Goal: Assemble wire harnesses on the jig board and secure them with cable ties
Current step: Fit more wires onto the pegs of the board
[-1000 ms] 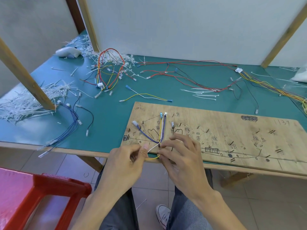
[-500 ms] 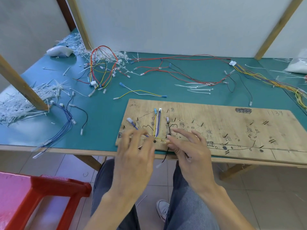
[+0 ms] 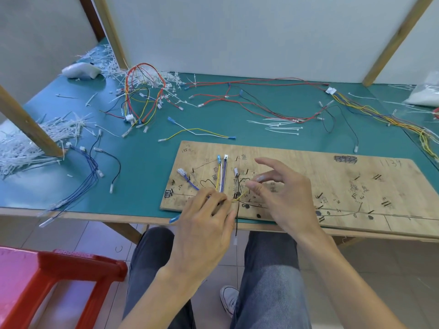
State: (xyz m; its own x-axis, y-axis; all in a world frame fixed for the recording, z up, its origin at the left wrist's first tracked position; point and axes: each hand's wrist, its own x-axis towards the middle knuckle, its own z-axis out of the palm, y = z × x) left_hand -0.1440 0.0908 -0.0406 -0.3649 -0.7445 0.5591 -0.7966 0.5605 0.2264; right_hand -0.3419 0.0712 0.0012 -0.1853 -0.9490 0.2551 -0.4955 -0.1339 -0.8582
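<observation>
The board is lying along the worktop's near edge, right of the middle. The left hand is bending its fingers over the wires at the board's near left corner, gripping them where they are meeting. From there the wires are running up the board to small connectors. The right hand is pinching a yellow wire between thumb and forefinger just right of that spot, its other fingers spreading wide above the board. A black wire is hanging over the near edge between the hands. Loose ties are lying beyond the board, with a heap at the left edge. A harness is sitting near the far left corner.
</observation>
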